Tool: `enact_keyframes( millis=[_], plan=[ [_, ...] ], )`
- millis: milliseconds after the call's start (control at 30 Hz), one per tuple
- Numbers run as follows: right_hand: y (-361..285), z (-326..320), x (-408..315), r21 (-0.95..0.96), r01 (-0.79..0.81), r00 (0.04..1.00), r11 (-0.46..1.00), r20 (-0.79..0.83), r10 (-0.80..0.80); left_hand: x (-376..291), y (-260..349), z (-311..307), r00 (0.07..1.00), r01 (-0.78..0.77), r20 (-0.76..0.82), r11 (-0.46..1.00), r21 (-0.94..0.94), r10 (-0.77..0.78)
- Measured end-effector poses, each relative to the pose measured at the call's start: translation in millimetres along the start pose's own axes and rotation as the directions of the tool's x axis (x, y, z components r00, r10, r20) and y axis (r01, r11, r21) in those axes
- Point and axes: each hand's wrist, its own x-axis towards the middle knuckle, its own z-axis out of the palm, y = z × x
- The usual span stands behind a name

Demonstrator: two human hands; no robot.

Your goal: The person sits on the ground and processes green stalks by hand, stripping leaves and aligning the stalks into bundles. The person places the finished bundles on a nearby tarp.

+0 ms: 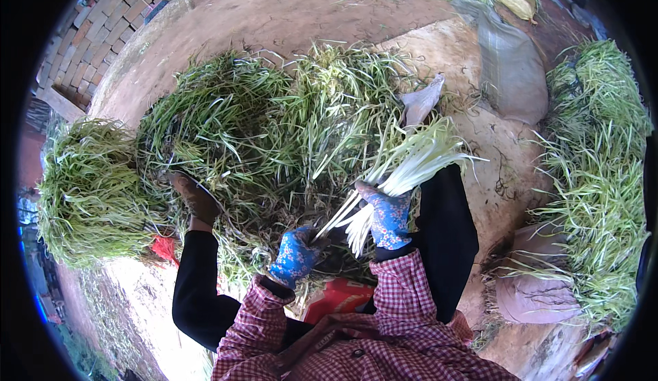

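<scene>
My right hand, in a blue flowered glove, grips a bunch of white-stemmed leafy greens, which look like chives. Their leaves fan out to the upper right, while the white stem ends point down towards my lap. My left hand wears a matching glove and is closed at the lower ends of a few thin stalks that run down from the bunch. Its fingertips are partly hidden. In front of both hands lies a broad heap of loose greens, darker at left and yellower towards the right.
Stacked greens stand at the left, with a longer pile along the right. A grey woven sack lies on the dirt floor. My left foot rests against the heap. Red netting or string is beside my left leg. Bricks lie far left.
</scene>
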Motion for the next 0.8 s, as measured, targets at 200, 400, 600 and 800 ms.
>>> enact_keyframes(
  millis=[200, 400, 600, 800],
  plan=[
    [-5, -3, 3, 0.07, 0.102, 0.983, 0.992, -0.163, -0.089, -7, -12, -27, 0.982, 0.053, -0.178, 0.993, -0.101, -0.071],
    [-8, -13, 16, 0.144, 0.217, 0.94, 0.965, -0.299, -0.166, -2, -36, -33, 0.969, 0.005, -0.24, 0.978, -0.21, -0.056],
    [-31, -22, 19, 0.29, 0.174, 0.91, 0.941, -0.413, -0.041, 0, -75, -60, 0.941, -0.237, -0.331, 0.555, -0.797, -0.074],
    [-47, -24, 12, 0.185, 0.161, 0.904, 0.969, -0.421, -0.069, 30, -121, -114, 0.908, -0.383, -0.4, 0.139, -0.913, -0.122]
  ],
)
